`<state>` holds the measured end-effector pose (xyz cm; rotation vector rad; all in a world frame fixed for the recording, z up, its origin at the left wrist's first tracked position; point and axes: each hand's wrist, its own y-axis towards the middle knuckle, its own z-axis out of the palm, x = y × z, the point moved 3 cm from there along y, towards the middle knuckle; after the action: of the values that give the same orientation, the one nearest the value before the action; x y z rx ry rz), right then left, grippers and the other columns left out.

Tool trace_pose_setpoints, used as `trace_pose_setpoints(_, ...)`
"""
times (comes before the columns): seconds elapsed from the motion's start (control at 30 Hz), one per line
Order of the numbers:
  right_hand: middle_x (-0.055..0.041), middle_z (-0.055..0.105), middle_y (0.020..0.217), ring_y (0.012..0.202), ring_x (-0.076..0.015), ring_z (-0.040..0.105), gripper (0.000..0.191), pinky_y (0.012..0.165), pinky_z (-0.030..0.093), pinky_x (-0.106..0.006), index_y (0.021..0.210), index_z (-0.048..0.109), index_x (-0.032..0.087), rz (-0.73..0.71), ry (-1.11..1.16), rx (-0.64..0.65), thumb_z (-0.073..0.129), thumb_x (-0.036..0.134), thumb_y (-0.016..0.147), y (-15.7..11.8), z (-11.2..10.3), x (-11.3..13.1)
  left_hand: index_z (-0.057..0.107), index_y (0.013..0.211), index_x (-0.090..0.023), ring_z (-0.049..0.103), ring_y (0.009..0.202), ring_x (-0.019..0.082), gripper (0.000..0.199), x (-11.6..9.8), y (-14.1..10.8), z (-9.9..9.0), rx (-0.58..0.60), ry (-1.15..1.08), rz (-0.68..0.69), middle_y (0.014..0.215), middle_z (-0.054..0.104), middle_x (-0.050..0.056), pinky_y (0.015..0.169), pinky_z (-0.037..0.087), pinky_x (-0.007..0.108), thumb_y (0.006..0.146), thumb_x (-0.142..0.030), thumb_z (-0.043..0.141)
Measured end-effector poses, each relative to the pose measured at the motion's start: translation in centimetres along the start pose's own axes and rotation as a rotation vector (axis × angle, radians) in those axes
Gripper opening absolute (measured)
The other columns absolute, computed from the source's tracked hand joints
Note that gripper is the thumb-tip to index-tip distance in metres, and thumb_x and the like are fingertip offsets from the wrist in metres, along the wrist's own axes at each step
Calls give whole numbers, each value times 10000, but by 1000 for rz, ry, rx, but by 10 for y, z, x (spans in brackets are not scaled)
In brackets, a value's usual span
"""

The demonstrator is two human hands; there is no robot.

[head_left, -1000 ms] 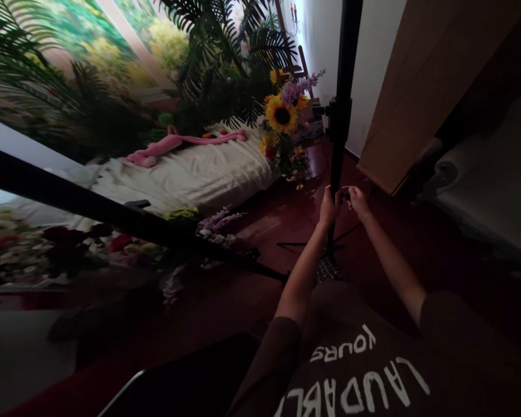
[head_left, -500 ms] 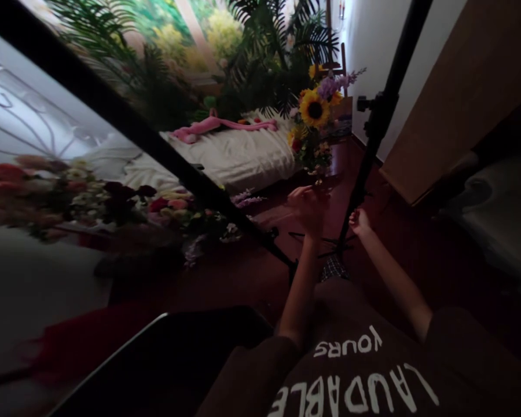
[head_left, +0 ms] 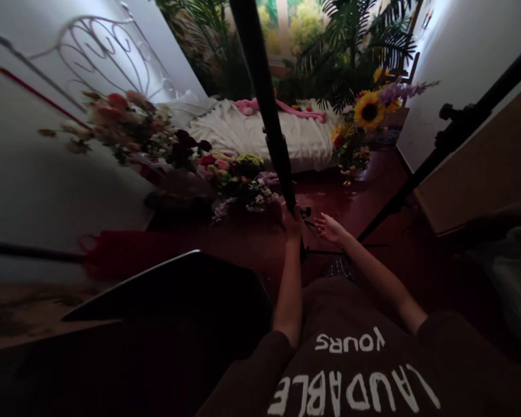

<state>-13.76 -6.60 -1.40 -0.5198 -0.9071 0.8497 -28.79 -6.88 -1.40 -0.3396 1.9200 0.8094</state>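
A black stand pole (head_left: pixel 272 110) rises in front of me, and my left hand (head_left: pixel 291 222) is wrapped round its lower part. A small black knob (head_left: pixel 305 212) juts from the pole just right of that hand. My right hand (head_left: pixel 330 229) is a little to the right of the knob, fingers loosely apart, with nothing seen in it. Low down, thin black legs (head_left: pixel 325 252) spread over the dark red floor. The dim light blurs the fingertips of my left hand.
A second black stand (head_left: pixel 464 124) slants at the right. Flower bunches (head_left: pixel 243 174) lie to the left, sunflowers (head_left: pixel 368 110) beyond. A white-draped bed (head_left: pixel 304 139) holds a pink plush toy (head_left: pixel 301 110). A large black panel (head_left: pixel 178 301) is at my lower left.
My left hand has moved from the air onto the left pole. The right hand has moved left, away from the other stand, and its fingers have opened. The view has turned left.
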Motion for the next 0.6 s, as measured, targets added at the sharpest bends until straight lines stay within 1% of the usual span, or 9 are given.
trace_pose_setpoints(0.03,-20,585,605,438,-83,490,323,319,276,-128,868,553,158,60,7,79,379,405,981,1,10,-2,474,1080,-169,621,853,164,505,6,-2,2,27,-5,-6,959,628,96,789,490,292,938,-610,274)
trace_pose_setpoints(0.1,-8,578,594,421,-76,469,376,308,268,-120,871,546,160,159,49,205,343,451,993,3,25,-1,491,1076,-164,625,823,170,526,14,-2,3,33,-12,-27,935,641,96,751,487,285,918,-633,315)
trace_pose_setpoints(0.17,22,550,547,374,-61,411,361,302,267,-111,849,536,163,226,91,255,351,436,997,5,34,6,503,1087,-164,624,814,173,523,18,-1,4,50,-5,-31,927,643,95,732,477,279,911,-630,345)
trace_pose_setpoints(0.23,45,536,514,328,-44,346,332,291,257,-99,835,530,161,282,122,254,361,395,999,7,37,13,515,1099,-170,621,822,174,506,20,1,4,56,-9,-25,937,639,95,737,468,279,908,-617,374)
trace_pose_setpoints(0.3,46,561,524,312,-37,332,315,282,255,-85,847,536,154,338,139,237,358,364,1001,9,38,20,523,1105,-175,612,818,172,498,22,3,5,54,-30,-18,945,632,92,734,462,280,904,-612,393)
trace_pose_setpoints(0.43,21,657,640,360,-34,447,305,323,345,-60,919,556,157,382,148,196,336,347,1011,10,37,27,524,1091,-178,581,765,154,500,23,6,6,59,-118,-1,915,616,74,709,451,275,897,-622,400)
trace_pose_setpoints(0.6,19,676,642,425,-34,560,332,409,438,-57,920,580,149,349,86,142,324,335,1022,6,37,28,517,1070,-188,573,780,146,457,21,6,5,76,-202,12,908,607,64,722,451,269,899,-602,423)
